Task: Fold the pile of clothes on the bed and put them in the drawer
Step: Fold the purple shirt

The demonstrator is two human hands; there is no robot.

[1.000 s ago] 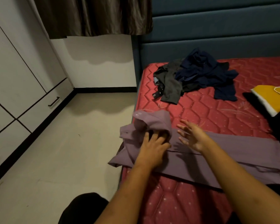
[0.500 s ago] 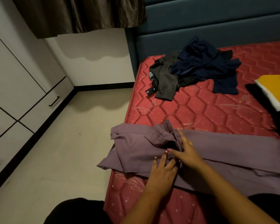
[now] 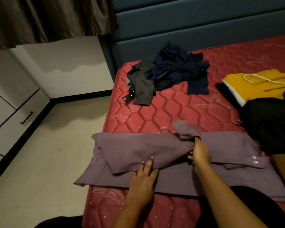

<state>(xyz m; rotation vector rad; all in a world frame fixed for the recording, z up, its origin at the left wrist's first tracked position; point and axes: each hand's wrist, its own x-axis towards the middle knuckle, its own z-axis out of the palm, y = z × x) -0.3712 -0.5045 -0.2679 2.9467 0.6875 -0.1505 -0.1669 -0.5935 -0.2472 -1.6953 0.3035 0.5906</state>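
Observation:
A purple shirt (image 3: 130, 152) lies stretched across the near edge of the red mattress (image 3: 171, 109), folded lengthwise, its left end hanging over the bed's side. My left hand (image 3: 144, 176) rests flat on the shirt's lower fold, fingers straight. My right hand (image 3: 200, 153) grips a bunched sleeve at the shirt's middle, and the cuff end sticks up above the fingers. A heap of dark blue and grey clothes (image 3: 168, 74) sits further back near the headboard. White drawers (image 3: 20, 116) with black handles line the left wall.
A yellow garment (image 3: 253, 84) with a white cord lies at the right over black clothing (image 3: 270, 122). The blue padded headboard (image 3: 204, 27) stands behind the bed. Pale floor (image 3: 39, 162) runs between bed and drawers. A brown curtain hangs top left.
The bunched sleeve has gone from the shirt's left end to its middle, in my right hand. My left hand has let go of it and now lies flat lower down.

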